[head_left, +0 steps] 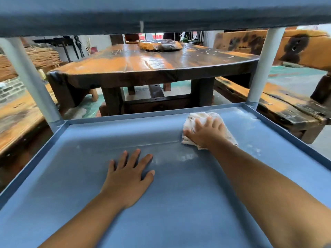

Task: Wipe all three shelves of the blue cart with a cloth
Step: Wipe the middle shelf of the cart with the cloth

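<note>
A blue cart shelf (100,144) with a raised rim fills the lower half of the view. The underside of the shelf above (161,17) spans the top. My right hand (206,131) presses flat on a crumpled white cloth (202,116) in the shelf's far right part. Faint whitish streaks lie around the cloth and near the shelf's middle. My left hand (129,174) rests flat with spread fingers on the bare shelf, left of centre.
Two pale grey posts (30,81) (263,67) rise from the far corners of the shelf. Beyond the cart stands a large dark wooden table (152,65), with wooden benches (279,102) to either side.
</note>
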The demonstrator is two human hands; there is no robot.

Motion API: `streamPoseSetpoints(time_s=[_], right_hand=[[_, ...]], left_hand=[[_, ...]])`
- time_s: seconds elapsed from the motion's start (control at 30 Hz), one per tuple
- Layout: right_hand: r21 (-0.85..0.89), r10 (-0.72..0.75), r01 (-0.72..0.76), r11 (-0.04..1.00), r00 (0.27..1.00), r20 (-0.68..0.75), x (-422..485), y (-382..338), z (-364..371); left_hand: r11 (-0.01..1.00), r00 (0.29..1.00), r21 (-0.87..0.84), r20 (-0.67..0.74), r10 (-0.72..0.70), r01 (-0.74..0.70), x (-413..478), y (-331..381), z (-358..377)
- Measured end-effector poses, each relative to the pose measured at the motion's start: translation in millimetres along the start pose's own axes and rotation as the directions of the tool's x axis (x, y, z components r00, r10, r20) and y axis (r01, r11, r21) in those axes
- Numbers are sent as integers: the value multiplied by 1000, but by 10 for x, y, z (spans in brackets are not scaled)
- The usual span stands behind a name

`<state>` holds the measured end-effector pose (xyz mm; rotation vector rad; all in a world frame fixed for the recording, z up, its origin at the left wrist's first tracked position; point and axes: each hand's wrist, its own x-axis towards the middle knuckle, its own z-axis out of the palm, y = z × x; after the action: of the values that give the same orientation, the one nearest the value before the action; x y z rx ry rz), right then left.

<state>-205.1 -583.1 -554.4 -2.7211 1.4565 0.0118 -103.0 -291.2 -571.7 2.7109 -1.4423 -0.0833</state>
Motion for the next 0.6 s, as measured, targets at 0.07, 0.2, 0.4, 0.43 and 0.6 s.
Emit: streamPoseSetpoints(time_s=[0.07, 0.2, 0.4, 0.43, 0.6], right_hand=[[1, -112, 112, 994, 993, -23, -285, -165, 60], [34, -216, 218, 975, 975, -51, -988, -75, 89], [15, -405, 406, 914, 908, 103, -1944, 721, -17], [5, -438, 439, 898, 894, 94, -2038, 859, -49], [71, -521, 516, 854, 848, 100, -2274, 1344, -145]], left_hand=[[1000, 1000, -14, -4, 3, -3, 27, -7, 10], [999, 999, -32, -10, 33, -33, 42, -56, 19], [999, 999, -34, 37, 31, -29, 66, -85, 15], [999, 999, -44, 30, 27, -25, 65, -84, 14], [999, 999, -18, 25, 28, -27, 61, -85, 8]])
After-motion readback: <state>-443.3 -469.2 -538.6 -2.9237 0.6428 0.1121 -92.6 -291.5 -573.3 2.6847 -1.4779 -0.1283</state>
